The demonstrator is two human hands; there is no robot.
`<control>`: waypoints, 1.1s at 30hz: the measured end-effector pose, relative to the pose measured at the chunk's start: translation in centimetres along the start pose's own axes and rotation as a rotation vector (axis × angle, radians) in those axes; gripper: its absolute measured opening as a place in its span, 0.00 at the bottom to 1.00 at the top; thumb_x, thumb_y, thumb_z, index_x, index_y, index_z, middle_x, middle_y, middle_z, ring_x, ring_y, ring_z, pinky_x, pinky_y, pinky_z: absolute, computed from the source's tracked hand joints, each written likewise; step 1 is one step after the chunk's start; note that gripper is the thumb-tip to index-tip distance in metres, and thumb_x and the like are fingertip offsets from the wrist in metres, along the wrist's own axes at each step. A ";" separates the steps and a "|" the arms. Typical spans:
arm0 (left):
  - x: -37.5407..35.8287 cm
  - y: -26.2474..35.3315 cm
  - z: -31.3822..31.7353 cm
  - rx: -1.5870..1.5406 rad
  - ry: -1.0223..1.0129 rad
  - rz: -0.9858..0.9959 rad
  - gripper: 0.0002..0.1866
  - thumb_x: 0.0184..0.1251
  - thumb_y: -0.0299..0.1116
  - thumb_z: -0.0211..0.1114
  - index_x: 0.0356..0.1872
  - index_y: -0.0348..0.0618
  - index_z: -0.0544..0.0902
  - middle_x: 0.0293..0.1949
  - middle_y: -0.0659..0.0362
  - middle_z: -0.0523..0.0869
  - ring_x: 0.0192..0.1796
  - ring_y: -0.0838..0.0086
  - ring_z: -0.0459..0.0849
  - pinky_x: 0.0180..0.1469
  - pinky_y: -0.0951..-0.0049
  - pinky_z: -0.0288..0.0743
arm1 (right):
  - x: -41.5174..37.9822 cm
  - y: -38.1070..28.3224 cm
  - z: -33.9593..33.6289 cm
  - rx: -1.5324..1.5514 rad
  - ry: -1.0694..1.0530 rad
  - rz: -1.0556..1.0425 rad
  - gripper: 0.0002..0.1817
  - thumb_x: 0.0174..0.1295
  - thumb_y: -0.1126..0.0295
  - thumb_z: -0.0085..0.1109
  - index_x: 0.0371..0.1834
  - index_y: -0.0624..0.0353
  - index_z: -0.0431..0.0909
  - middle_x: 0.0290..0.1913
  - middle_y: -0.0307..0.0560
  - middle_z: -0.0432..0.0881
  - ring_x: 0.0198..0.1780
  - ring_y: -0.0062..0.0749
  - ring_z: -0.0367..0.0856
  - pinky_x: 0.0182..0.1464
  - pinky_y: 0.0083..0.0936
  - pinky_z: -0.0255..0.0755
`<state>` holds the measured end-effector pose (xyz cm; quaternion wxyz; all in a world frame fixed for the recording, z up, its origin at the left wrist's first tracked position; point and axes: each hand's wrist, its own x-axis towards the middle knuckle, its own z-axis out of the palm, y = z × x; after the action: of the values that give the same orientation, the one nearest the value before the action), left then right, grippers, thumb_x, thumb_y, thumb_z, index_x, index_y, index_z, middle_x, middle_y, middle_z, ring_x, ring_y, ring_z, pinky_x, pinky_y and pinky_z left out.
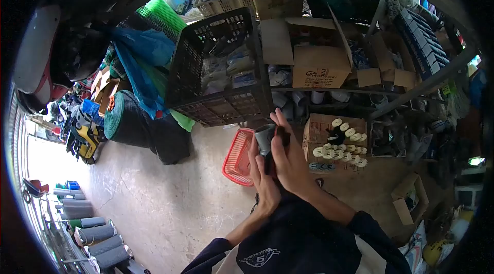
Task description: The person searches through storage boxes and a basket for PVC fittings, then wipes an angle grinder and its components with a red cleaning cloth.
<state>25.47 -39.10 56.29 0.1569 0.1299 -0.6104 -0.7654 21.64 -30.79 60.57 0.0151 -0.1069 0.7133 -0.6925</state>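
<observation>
In front of my body both hands are close together, above the floor. My left hand [263, 184] is closed round a grey plastic pipe fitting [264, 138], whose open round end points up. My right hand [292, 167] is pressed against the fitting's right side, fingers bent round a small dark piece [281, 136] whose kind I cannot make out. A dark part also shows between the palms, mostly hidden. Just left of and below the hands lies a red plastic basket [237, 158], partly covered by my left hand.
A large black crate [218, 107] with bagged goods stands ahead. Right of it are open cardboard boxes [321, 65] on a shelf. Cream ring-shaped parts [339, 154] lie on a cardboard box. Rolls of dark netting [139, 119] stand left; an open carton [411, 199] sits at right.
</observation>
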 end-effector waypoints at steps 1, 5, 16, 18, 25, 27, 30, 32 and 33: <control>0.5 0.2 -0.2 -0.022 0.019 -0.025 0.31 0.83 0.52 0.39 0.74 0.37 0.63 0.66 0.48 0.72 0.66 0.62 0.72 0.68 0.64 0.65 | -0.4 0.1 0.2 -0.029 -0.011 0.001 0.35 0.75 0.65 0.50 0.80 0.65 0.47 0.71 0.67 0.66 0.71 0.51 0.69 0.72 0.35 0.61; 3.1 1.0 -1.5 -0.119 0.073 -0.119 0.30 0.83 0.53 0.40 0.71 0.41 0.67 0.59 0.52 0.80 0.58 0.67 0.81 0.61 0.66 0.76 | -2.3 0.9 0.6 -0.398 -0.138 -0.284 0.38 0.73 0.65 0.54 0.80 0.65 0.47 0.77 0.68 0.53 0.77 0.61 0.55 0.75 0.45 0.55; 0.3 -0.8 -0.7 0.219 -0.089 -0.055 0.27 0.82 0.46 0.41 0.66 0.33 0.73 0.61 0.46 0.80 0.64 0.59 0.78 0.68 0.63 0.65 | 2.1 -1.0 -0.5 -0.122 0.032 -0.147 0.34 0.73 0.70 0.53 0.79 0.64 0.51 0.76 0.65 0.57 0.77 0.48 0.60 0.74 0.36 0.56; 0.6 -0.3 -0.7 0.245 -0.113 -0.010 0.27 0.83 0.47 0.41 0.64 0.33 0.74 0.57 0.48 0.81 0.62 0.61 0.79 0.65 0.63 0.68 | 1.4 -0.5 -0.3 -0.177 -0.003 -0.178 0.35 0.73 0.68 0.53 0.79 0.65 0.50 0.77 0.67 0.54 0.78 0.57 0.56 0.75 0.43 0.54; 2.9 -1.6 -4.4 0.142 -0.135 -0.117 0.30 0.82 0.53 0.40 0.61 0.33 0.74 0.49 0.50 0.83 0.51 0.66 0.83 0.55 0.66 0.78 | -2.9 2.5 1.5 -0.307 -0.089 -0.326 0.39 0.70 0.70 0.56 0.80 0.64 0.47 0.79 0.68 0.48 0.78 0.68 0.50 0.74 0.54 0.53; 1.9 0.5 -3.0 0.444 -0.247 0.081 0.28 0.82 0.47 0.40 0.63 0.32 0.73 0.52 0.48 0.83 0.53 0.64 0.84 0.54 0.68 0.78 | -1.4 1.2 0.9 -0.255 -0.014 -0.252 0.37 0.73 0.70 0.53 0.80 0.65 0.46 0.79 0.67 0.47 0.78 0.62 0.52 0.75 0.48 0.53; 0.5 1.6 -1.4 0.403 -0.191 0.134 0.25 0.77 0.40 0.49 0.64 0.31 0.74 0.57 0.46 0.82 0.59 0.62 0.81 0.64 0.64 0.70 | 1.1 -2.0 -0.4 0.078 0.021 0.014 0.33 0.76 0.69 0.46 0.80 0.65 0.46 0.78 0.68 0.53 0.78 0.52 0.56 0.76 0.38 0.53; 0.3 0.5 -2.1 0.407 -0.232 0.229 0.26 0.78 0.43 0.48 0.65 0.31 0.74 0.57 0.48 0.82 0.58 0.64 0.81 0.62 0.65 0.72 | 1.0 -0.4 -0.3 0.051 0.041 -0.079 0.33 0.77 0.68 0.46 0.80 0.65 0.46 0.77 0.67 0.55 0.78 0.51 0.57 0.76 0.36 0.54; 0.7 0.8 -2.3 0.417 -0.232 0.186 0.28 0.80 0.47 0.45 0.65 0.32 0.73 0.57 0.48 0.82 0.58 0.64 0.80 0.62 0.65 0.73 | 0.9 0.5 -0.2 0.039 0.048 -0.126 0.33 0.77 0.68 0.46 0.80 0.65 0.45 0.77 0.67 0.56 0.78 0.50 0.58 0.76 0.35 0.54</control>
<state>25.80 -41.58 56.56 0.1252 0.0140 -0.7783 -0.6152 20.65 -30.76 60.17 -0.0436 -0.1347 0.6918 -0.7081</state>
